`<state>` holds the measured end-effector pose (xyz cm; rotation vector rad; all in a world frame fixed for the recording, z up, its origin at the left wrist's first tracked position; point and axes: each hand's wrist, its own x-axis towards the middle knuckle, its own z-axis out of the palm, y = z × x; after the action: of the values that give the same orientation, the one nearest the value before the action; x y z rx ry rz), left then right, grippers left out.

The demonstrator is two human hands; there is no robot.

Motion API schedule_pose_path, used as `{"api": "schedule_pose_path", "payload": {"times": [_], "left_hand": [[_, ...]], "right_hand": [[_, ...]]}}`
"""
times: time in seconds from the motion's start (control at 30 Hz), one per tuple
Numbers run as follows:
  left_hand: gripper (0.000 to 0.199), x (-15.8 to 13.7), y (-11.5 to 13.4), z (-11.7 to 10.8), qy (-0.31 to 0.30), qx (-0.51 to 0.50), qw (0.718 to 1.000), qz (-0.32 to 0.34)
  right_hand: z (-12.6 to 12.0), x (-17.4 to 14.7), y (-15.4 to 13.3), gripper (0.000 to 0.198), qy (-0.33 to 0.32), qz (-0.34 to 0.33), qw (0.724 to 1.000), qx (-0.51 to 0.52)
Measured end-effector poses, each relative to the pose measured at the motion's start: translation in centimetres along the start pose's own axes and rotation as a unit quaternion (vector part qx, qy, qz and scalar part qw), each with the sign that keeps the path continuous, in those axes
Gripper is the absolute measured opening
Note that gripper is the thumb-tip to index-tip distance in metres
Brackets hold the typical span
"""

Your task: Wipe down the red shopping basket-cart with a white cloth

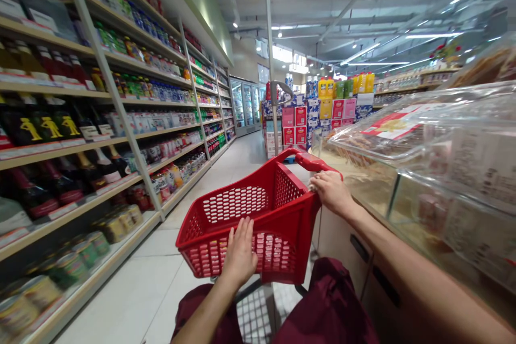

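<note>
Two bare hands, one red cart and two legs (330,301) in dark red trousers fill the foreground of the head view. The cart (300,239) stands just ahead of the person, in an aisle, its basket tilted to the eye. The right hand (331,189) is clamped on one end of its red handle (312,162). The left hand (241,255) lies on the near side of the basket, fingers straight and close together. Over the near rim, the inner mesh of the far and back walls shows.

On the left, shelves (93,279) hold many rows of bottles; three dark bottles (50,123) bear yellow figures. Cans (72,266), too many and blurred to count, sit on the lowest level.

On the right is one desk (342,258), with two dark slots in its front. On it, a clear box (387,145) with one red-and-white label (397,121) has brown food in it. White packets (479,156) show through clear panels beside it; their number is hard to tell.

Farther off are glass-door fridges (244,105) and a stack with four red or pink boxes (300,135), two over two. Several yellow jugs (325,87) stand on cartons nearby.
</note>
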<state>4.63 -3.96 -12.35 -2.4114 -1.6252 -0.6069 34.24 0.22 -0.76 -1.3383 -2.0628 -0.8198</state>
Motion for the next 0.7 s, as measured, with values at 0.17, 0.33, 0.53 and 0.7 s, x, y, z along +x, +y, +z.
{"api": "schedule_pose_path", "payload": {"times": [0.17,0.33,0.53,0.7], "left_hand": [[0.080,-0.2,-0.4,-0.1,-0.001,0.002,1.000,0.006],[0.078,-0.1,0.0,0.0,-0.004,-0.001,1.000,0.010],[0.078,0.0,0.3,-0.2,-0.012,-0.005,1.000,0.009],[0.080,-0.1,0.2,-0.3,-0.017,-0.002,1.000,0.011]], "right_hand": [[0.1,-1.0,-2.1,0.031,-0.022,-0.037,0.999,-0.001],[0.3,-1.3,1.7,0.035,0.053,0.049,0.997,-0.027],[2.2,-1.8,-4.9,0.025,0.027,-0.033,0.999,0.001],[1.7,-1.7,-3.2,0.025,0.033,0.032,0.999,-0.024]]}}
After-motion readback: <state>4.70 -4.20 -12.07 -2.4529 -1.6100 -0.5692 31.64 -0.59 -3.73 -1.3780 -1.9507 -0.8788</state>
